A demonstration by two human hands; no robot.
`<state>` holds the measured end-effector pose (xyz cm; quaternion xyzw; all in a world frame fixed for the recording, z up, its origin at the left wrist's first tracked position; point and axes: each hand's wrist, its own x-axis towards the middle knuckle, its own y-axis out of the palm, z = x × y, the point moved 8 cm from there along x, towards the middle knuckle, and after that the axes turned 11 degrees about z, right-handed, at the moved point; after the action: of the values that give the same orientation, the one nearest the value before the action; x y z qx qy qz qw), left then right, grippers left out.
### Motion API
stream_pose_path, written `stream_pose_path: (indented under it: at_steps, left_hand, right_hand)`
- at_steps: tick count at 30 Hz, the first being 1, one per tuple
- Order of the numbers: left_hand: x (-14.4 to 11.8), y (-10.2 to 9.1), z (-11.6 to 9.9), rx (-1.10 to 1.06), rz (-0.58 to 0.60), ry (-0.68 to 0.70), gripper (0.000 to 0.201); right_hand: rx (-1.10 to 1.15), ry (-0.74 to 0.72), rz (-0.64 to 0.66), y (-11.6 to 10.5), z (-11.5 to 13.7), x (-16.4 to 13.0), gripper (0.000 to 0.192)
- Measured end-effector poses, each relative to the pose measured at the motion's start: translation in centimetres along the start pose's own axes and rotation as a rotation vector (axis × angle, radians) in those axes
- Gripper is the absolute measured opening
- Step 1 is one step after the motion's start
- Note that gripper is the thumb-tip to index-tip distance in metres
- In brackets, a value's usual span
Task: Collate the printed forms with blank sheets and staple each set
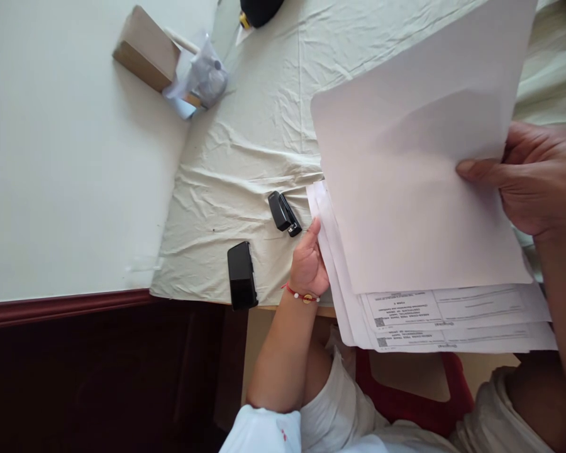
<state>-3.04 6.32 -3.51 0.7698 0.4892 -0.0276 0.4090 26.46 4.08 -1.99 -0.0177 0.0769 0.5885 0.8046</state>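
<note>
Right hand [538,179] nearest the lens, thumb pinching a blank sheet [415,189] lifted off the printed stack [453,321]; left hand [309,264], fingers loosely together, steadies the stack's edge, stapler [283,212] just beside its fingertips; apparently mid-sort, several sheets left.

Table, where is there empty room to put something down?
The wrinkled cloth is bare between the cardboard box with its plastic bag and the small stapler. It is crowded near the front edge: the black case, stapler, left hand and paper stack sit close. The right hand holds up a blank sheet.
</note>
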Motion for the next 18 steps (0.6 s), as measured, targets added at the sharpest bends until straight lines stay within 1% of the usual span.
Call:
stream_pose_path:
  at_steps: [3, 5, 9, 13, 18]
  left_hand:
    - [0.1, 0.1, 0.3, 0.004, -0.002, -0.008, 0.039]
    - [0.0, 0.2, 0.3, 0.008, -0.011, 0.023, 0.037]
    - [0.1, 0.6, 0.1, 0.026, -0.008, 0.076, 0.039]
    - [0.2, 1.0, 0.1, 0.026, 0.017, 0.093, 0.038]
    - [0.1, 0.9, 0.1, 0.022, -0.001, 0.096, 0.036]
  right_hand:
    - [-0.005, -0.014, 0.035, 0.1, -0.1, 0.1, 0.041]
    - [0.001, -0.006, 0.031, 0.2, -0.2, 0.0, 0.04]
    - [0.021, 0.043, 0.048, 1.0, 0.0, -0.5, 0.04]
    - [-0.002, 0.06, -0.002, 1.1, 0.5, -1.0, 0.035]
    - [0.004, 0.032, -0.032, 1.0, 0.6, -1.2, 0.035]
